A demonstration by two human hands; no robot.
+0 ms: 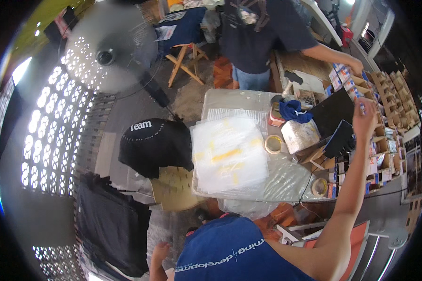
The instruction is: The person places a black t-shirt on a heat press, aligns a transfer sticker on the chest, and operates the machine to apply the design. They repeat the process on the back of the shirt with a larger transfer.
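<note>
My right arm stretches out to the right, where my right hand (pixel 365 117) is raised beside a rack of cardboard compartments (pixel 384 159). Its fingers are pinched together around something small that I cannot make out. Down at the lower left, my left hand (pixel 160 252) hangs beside my body with its fingers curled, apart from the table. A stack of translucent sheets (pixel 229 154) with yellow tape marks lies on the plastic-covered table (pixel 286 180) in front of me. A black phone-like device (pixel 338 139) leans beside my right forearm.
Tape rolls (pixel 273 144) and a blue cloth (pixel 293 112) sit on the table. Across it, a person in a dark shirt (pixel 253 42) reaches toward the compartments. A black garment (pixel 154 145) drapes a chair; dark cloth (pixel 112 225), a fan (pixel 105 57) and a wooden stool (pixel 185 65) stand leftward.
</note>
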